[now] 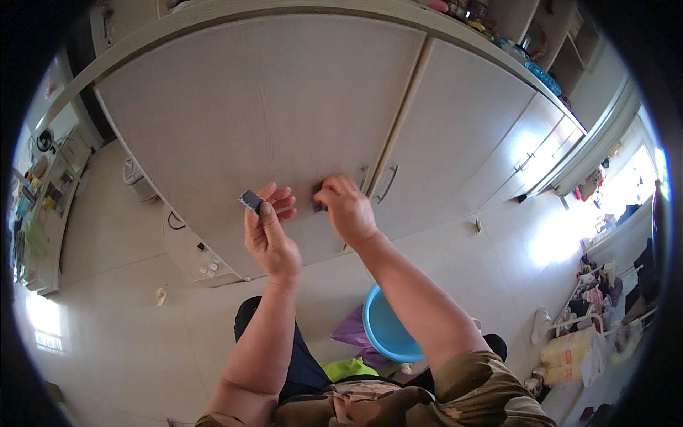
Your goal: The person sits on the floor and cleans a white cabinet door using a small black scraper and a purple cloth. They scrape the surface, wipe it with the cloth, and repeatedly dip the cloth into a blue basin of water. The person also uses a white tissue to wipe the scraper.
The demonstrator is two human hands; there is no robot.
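Note:
My left hand (pixel 273 240) pinches a small, flat, dark grey piece (pixel 251 201) with a pale, ragged edge between thumb and forefinger. The other fingers of that hand are spread. To its right, my right hand (pixel 349 208) has its fingertips closed on a dark purplish wad (pixel 318 196), partly hidden and blurred. This wad is at the wood-grain cabinet door (pixel 256 107), close to a metal handle (pixel 364 179); whether it touches the surface I cannot tell.
A light-blue plastic basin (pixel 387 320) stands between my legs, beside purple cloth (pixel 352 331). A second door handle (pixel 388 184) is to the right. Scraps lie on the tiled floor (pixel 133 331). Farther right are a loaded rack (pixel 592 293) and a wrapped yellowish pack (pixel 568 355).

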